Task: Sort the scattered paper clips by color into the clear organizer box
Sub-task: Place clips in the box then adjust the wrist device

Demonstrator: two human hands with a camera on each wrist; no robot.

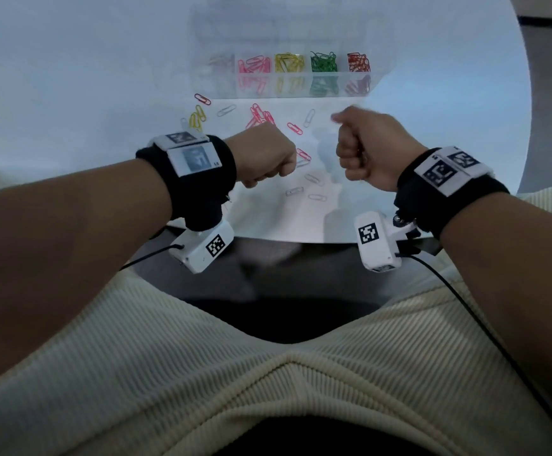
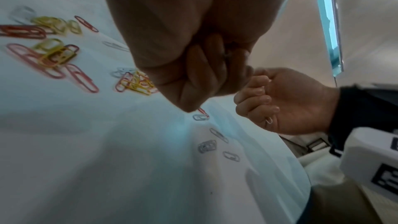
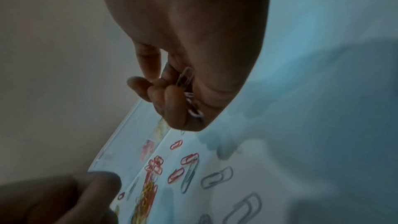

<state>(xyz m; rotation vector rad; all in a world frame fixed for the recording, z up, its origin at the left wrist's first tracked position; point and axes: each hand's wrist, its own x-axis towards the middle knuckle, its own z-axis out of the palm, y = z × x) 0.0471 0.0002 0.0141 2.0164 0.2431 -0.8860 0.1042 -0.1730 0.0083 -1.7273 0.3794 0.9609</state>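
Observation:
The clear organizer box point(image 1: 301, 74) stands at the far middle of the white table, with separate cells of whitish, pink point(image 1: 254, 65), yellow point(image 1: 289, 62), green point(image 1: 323, 62) and red point(image 1: 358, 62) clips. Loose clips lie before it: a pink pile point(image 1: 259, 115), yellow ones point(image 1: 198, 116), and pale ones point(image 1: 314, 179) nearer me. My right hand point(image 1: 363, 149) hovers over the table, fingers curled round several white clips point(image 3: 186, 77); one tip point(image 2: 269, 120) pokes out below the fist. My left hand point(image 1: 268, 159) is a tight fist beside it, over the pink pile, with no clip showing in it.
The table's near edge point(image 1: 284, 240) runs just behind my wrists, and my lap in cream ribbed cloth lies below it. Black cables point(image 1: 465, 301) trail from the wrist cameras. Bare tabletop spreads to the left point(image 1: 70, 93) of the loose clips.

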